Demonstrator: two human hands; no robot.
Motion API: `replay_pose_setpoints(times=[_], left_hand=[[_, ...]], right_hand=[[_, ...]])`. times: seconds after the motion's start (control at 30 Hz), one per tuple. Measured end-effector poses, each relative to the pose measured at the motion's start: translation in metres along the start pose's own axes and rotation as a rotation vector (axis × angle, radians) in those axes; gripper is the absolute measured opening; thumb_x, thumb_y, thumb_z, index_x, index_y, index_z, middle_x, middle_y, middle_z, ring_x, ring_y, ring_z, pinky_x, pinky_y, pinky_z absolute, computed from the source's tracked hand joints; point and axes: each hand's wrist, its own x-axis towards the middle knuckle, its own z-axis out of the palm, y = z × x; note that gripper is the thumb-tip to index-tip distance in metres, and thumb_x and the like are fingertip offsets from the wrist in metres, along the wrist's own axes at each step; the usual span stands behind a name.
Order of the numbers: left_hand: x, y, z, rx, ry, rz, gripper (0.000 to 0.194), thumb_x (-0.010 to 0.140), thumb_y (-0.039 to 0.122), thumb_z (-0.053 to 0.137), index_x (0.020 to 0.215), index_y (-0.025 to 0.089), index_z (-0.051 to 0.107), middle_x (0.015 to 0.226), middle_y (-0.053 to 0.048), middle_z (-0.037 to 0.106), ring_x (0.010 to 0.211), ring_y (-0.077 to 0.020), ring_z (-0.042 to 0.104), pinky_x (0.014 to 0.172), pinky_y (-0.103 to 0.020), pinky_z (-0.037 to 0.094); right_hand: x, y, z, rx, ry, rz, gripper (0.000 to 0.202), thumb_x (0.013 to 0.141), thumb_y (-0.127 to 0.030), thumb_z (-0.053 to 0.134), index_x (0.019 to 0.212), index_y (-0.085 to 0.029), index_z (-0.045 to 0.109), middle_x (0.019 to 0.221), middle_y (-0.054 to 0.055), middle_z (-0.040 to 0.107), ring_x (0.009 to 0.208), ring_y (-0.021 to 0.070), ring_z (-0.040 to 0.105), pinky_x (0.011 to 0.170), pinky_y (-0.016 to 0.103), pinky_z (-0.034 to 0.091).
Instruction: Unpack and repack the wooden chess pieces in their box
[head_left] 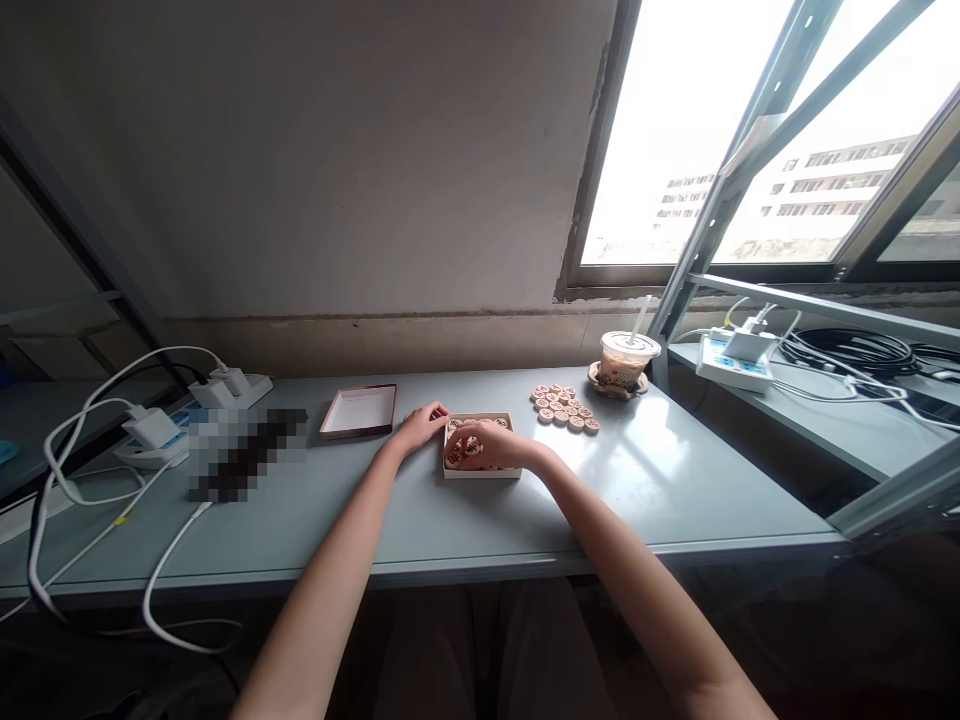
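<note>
A shallow open box (484, 474) with pale walls sits in the middle of the desk, holding round wooden xiangqi pieces (501, 423) marked with characters. My right hand (491, 446) reaches into it from the right, its fingers curled down around a xiangqi piece at the left side. Part of the box's contents is hidden beneath that hand. At the box's left edge lies my left hand (424, 426), palm down with fingers stretched, holding nothing visible. More xiangqi pieces (562, 408) lie flat in a close group to the right of the box.
A dark-rimmed box lid (360, 412) lies inside up on the left. A lidded drink cup (628, 362) with a straw stands back right. Power strips (154, 440) with white cables and a blurred-out dark thing (251, 455) occupy the left. A metal post (686, 270) rises at the right.
</note>
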Motion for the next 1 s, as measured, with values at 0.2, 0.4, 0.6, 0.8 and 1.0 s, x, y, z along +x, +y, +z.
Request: replay_pose_setpoints(times=[0.2, 0.4, 0.6, 0.8, 1.0], left_hand=[[-0.001, 0.001, -0.001, -0.005, -0.005, 0.007, 0.026, 0.078, 0.041, 0.046, 0.089, 0.02, 0.059, 0.098, -0.004, 0.065, 0.094, -0.0201, 0.058, 0.085, -0.03, 0.044], [-0.001, 0.002, -0.001, -0.011, -0.002, 0.002, 0.026, 0.078, 0.04, 0.046, 0.089, 0.02, 0.059, 0.099, -0.004, 0.065, 0.094, -0.0207, 0.057, 0.084, -0.031, 0.044], [-0.001, 0.002, 0.0, -0.011, -0.004, 0.021, 0.024, 0.078, 0.038, 0.046, 0.087, 0.02, 0.059, 0.094, -0.004, 0.065, 0.09, -0.02, 0.058, 0.081, -0.03, 0.044], [0.002, -0.005, -0.005, -0.05, 0.017, 0.083, 0.023, 0.073, 0.039, 0.054, 0.081, 0.019, 0.063, 0.087, -0.003, 0.067, 0.082, -0.0188, 0.058, 0.075, -0.029, 0.044], [0.004, -0.015, -0.013, -0.023, 0.076, 0.084, 0.024, 0.07, 0.038, 0.057, 0.077, 0.017, 0.065, 0.082, -0.004, 0.068, 0.078, -0.0193, 0.058, 0.075, -0.03, 0.045]], right_hand=[[-0.019, -0.002, -0.027, 0.032, 0.147, 0.16, 0.023, 0.077, -0.033, 0.063, 0.094, -0.018, 0.065, 0.091, 0.003, 0.067, 0.081, 0.014, 0.06, 0.069, 0.023, 0.046], [-0.052, 0.03, -0.055, -0.253, 0.255, 0.441, 0.017, 0.077, -0.022, 0.059, 0.092, -0.019, 0.067, 0.084, 0.005, 0.066, 0.077, 0.0153, 0.059, 0.066, 0.024, 0.044], [-0.063, 0.046, -0.058, -0.631, 0.319, 0.619, 0.018, 0.071, -0.012, 0.062, 0.086, -0.02, 0.07, 0.103, 0.009, 0.062, 0.104, 0.0264, 0.051, 0.084, 0.035, 0.039], [-0.029, 0.025, -0.036, -0.533, 0.352, 0.286, 0.023, 0.084, -0.015, 0.053, 0.101, -0.023, 0.066, 0.106, 0.006, 0.059, 0.101, 0.02, 0.051, 0.082, 0.03, 0.04], [0.006, 0.014, -0.019, -0.735, 0.234, 0.239, 0.018, 0.087, -0.028, 0.056, 0.1, -0.024, 0.068, 0.106, 0.008, 0.059, 0.099, 0.022, 0.05, 0.082, 0.034, 0.037]])
